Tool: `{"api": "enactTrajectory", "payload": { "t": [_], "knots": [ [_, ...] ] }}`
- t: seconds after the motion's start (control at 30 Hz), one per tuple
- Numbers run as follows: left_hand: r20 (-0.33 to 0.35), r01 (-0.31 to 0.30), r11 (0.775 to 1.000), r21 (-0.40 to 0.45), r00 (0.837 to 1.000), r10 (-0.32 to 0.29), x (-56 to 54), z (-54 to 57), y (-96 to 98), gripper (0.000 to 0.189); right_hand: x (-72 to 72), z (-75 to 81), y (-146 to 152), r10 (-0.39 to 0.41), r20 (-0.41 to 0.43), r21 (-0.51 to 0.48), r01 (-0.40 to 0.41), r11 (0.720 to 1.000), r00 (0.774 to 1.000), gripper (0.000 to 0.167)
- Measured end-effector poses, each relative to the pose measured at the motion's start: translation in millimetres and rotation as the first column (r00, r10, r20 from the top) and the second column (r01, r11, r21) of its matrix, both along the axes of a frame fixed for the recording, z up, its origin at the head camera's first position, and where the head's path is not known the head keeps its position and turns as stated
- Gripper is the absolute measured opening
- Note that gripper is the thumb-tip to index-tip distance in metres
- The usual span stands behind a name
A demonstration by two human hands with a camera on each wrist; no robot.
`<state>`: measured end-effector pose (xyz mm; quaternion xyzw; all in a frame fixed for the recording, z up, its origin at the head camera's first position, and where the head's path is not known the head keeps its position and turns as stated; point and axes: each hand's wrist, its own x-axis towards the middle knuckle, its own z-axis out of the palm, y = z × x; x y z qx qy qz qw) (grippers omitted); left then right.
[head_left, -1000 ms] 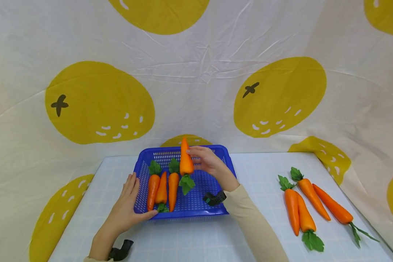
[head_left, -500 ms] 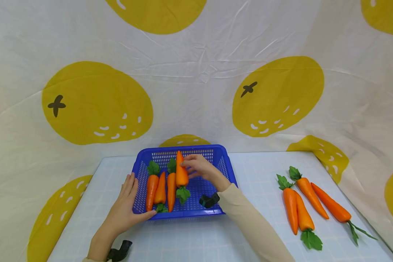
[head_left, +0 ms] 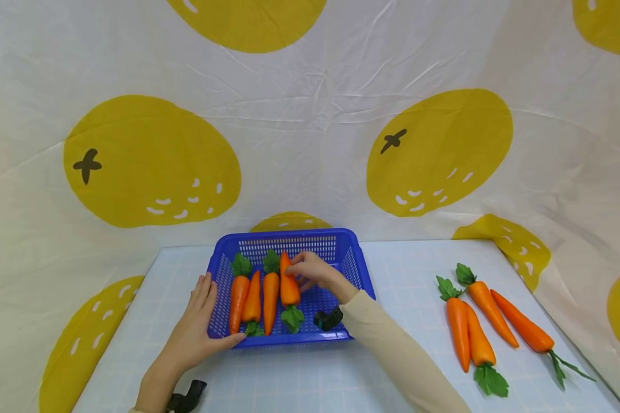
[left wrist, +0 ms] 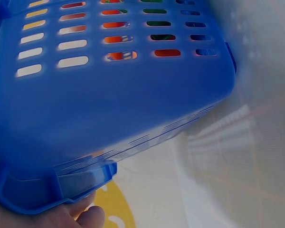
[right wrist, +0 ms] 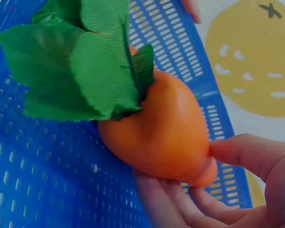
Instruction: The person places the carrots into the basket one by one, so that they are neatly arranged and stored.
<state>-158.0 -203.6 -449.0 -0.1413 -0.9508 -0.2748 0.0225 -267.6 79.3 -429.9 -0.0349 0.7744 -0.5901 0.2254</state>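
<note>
A blue plastic basket (head_left: 359, 269) with slotted sides holds a row of carrots with green leaves. My right hand (head_left: 317, 272) pinches the rightmost carrot (head_left: 289, 287) between thumb and fingers, its tip to the back and leaves toward me. In the right wrist view this carrot (right wrist: 161, 128) shows its thick leafy end over the basket floor. Left of it lie a carrot (head_left: 271, 295), a reversed carrot (head_left: 252, 301) with leaves in front, and another carrot (head_left: 239, 301). My left hand (head_left: 193, 321) rests with straight fingers along the basket's left side, its thumb at the front rim.
On the checked tablecloth (head_left: 392, 344) at the right lie several more carrots (head_left: 460, 327), two of them side by side. A white cloth with yellow fruit prints (head_left: 155, 160) hangs behind the table.
My right hand has lowered the carrot into the basket, moving it down beside the others. The left hand has stayed at the basket's left side.
</note>
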Motion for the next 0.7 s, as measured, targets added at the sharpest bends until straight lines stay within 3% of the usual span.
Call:
{"api": "enactTrajectory", "payload": {
  "t": [0.47, 0.7],
  "knots": [
    [0.009, 0.003, 1.0, 0.002, 1.0, -0.003, 0.0, 2.2, -0.1, 0.126, -2.6, -12.2, -2.3, 0.047, 0.067, 0.169, -0.058, 0.984, 0.997, 0.022],
    [0.009, 0.002, 1.0, 0.001, 1.0, -0.002, 0.1, -0.2, -0.3, 0.125, -2.8, -18.1, -2.7, 0.046, 0.083, 0.198, -0.061, 0.978, 0.996, 0.021]
  ]
}}
